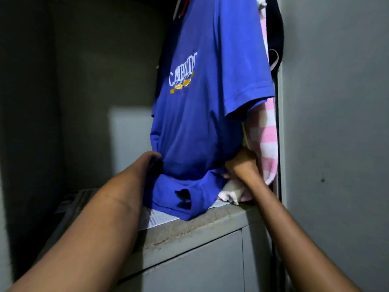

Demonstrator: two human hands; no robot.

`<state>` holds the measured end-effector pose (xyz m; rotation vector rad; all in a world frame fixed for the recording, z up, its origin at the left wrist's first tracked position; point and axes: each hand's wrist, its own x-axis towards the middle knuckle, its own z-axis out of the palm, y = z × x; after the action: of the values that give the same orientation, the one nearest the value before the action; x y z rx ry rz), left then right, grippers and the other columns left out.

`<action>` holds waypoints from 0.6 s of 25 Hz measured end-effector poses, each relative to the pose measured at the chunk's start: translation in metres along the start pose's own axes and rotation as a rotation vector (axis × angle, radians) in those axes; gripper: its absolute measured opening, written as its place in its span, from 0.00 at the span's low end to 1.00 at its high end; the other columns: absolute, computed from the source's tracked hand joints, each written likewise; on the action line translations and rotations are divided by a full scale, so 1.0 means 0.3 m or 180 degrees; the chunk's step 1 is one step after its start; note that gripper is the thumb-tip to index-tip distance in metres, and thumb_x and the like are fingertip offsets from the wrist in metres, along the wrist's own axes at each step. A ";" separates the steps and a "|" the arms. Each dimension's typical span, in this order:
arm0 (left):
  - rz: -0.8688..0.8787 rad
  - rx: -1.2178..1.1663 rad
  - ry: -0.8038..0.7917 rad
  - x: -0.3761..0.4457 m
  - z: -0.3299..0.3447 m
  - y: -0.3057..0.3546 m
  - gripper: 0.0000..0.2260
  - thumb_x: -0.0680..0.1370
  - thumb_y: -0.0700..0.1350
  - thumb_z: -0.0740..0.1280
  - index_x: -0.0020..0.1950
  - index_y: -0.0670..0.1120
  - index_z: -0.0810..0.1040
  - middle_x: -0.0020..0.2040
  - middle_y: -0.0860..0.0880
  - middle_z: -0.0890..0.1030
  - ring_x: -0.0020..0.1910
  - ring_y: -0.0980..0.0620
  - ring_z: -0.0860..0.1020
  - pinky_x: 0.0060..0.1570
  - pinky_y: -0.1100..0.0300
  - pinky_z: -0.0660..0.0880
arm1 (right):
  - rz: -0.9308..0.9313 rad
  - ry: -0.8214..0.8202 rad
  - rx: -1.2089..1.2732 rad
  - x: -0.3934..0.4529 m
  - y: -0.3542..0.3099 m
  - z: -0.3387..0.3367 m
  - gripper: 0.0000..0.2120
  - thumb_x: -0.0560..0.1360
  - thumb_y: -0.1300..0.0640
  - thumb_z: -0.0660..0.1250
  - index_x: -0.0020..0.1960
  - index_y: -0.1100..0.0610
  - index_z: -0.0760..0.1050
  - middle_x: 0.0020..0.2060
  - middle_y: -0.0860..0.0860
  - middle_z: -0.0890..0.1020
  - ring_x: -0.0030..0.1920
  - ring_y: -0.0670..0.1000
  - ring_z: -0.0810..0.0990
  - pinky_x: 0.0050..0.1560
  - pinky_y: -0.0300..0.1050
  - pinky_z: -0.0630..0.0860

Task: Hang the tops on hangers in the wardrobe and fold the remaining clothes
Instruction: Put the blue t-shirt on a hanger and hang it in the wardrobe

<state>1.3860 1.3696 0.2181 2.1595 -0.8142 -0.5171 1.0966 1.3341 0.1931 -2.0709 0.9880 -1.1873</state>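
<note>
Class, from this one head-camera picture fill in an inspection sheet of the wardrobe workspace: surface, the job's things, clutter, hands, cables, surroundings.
Surface: grey ledge above a cabinet front, lined with printed paper.
Job's things: blue T-shirt hangs in the wardrobe, its hem bunched on the ledge; its hanger is not visible.
Clutter: pink-and-white checked garment hangs behind the T-shirt; a dark garment hangs beside it; pale cloth lies on the ledge.
Hands: left hand touches the T-shirt's lower left edge, fingers hidden; right hand grips its lower right edge.
Cables: nothing seen.
Surroundings: grey wardrobe walls, dim light.
</note>
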 end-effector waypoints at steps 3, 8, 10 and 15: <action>-0.0068 0.0188 0.0123 -0.057 0.010 -0.009 0.14 0.80 0.37 0.53 0.35 0.39 0.68 0.27 0.42 0.72 0.24 0.48 0.71 0.24 0.63 0.68 | -0.0029 0.0259 -0.0748 -0.023 -0.020 -0.006 0.13 0.69 0.63 0.69 0.51 0.68 0.78 0.51 0.65 0.81 0.53 0.60 0.81 0.39 0.43 0.70; -0.0002 0.1064 0.0718 -0.061 -0.038 -0.030 0.14 0.77 0.43 0.62 0.58 0.37 0.76 0.54 0.39 0.81 0.54 0.42 0.79 0.54 0.57 0.77 | -0.0210 -0.0689 -0.1331 -0.136 -0.158 -0.031 0.08 0.71 0.54 0.71 0.48 0.57 0.79 0.47 0.56 0.83 0.47 0.54 0.83 0.44 0.42 0.75; 0.0096 0.0875 0.0338 -0.126 -0.017 -0.012 0.10 0.80 0.41 0.57 0.47 0.37 0.76 0.34 0.41 0.82 0.40 0.44 0.77 0.41 0.62 0.76 | -0.0734 -0.1611 -0.0045 -0.201 -0.223 0.027 0.07 0.74 0.57 0.68 0.38 0.57 0.77 0.37 0.56 0.82 0.38 0.51 0.81 0.41 0.42 0.75; -0.0018 0.1605 -0.0188 -0.286 0.076 -0.032 0.14 0.82 0.49 0.56 0.38 0.46 0.67 0.35 0.47 0.70 0.36 0.51 0.69 0.41 0.59 0.69 | -0.0756 -0.1741 -0.1607 -0.120 -0.135 0.160 0.25 0.80 0.45 0.57 0.68 0.63 0.68 0.68 0.59 0.70 0.68 0.58 0.69 0.64 0.46 0.65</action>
<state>1.3151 1.4222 0.2048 2.6132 -1.0586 -0.4093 1.1399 1.3914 0.1842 -2.7613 0.8396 -0.4244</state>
